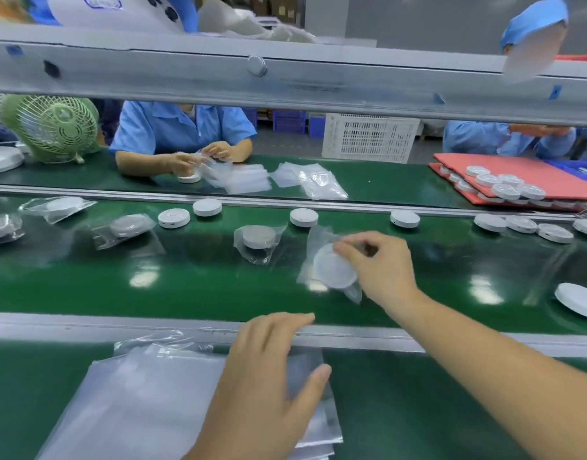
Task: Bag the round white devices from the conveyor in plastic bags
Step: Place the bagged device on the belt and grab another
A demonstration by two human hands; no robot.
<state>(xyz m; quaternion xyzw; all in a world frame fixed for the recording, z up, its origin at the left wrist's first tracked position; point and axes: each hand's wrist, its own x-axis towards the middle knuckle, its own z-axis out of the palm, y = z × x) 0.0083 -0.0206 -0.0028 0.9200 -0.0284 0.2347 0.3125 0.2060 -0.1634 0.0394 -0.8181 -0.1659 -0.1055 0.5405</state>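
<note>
Device [335, 268] midway between conveyor rails [119, 322]

Surroundings logged from my remote station: line fixtures and two other workers.

I record a grey metal rail [318, 84] crossing the upper view, with a round knob [256, 65] near its middle. Below it at left, a green desk fan [53, 127] stands upright, grille turned toward me. A person in a blue shirt [172, 127] sits just right of the fan, head hidden by the rail. A white slatted crate [368, 137] stands right of centre, blue bins [288, 121] to its left. At far right, stacked red mats [551, 174] lie before a second person in blue [478, 137] wearing a blue cap [534, 24].
</note>
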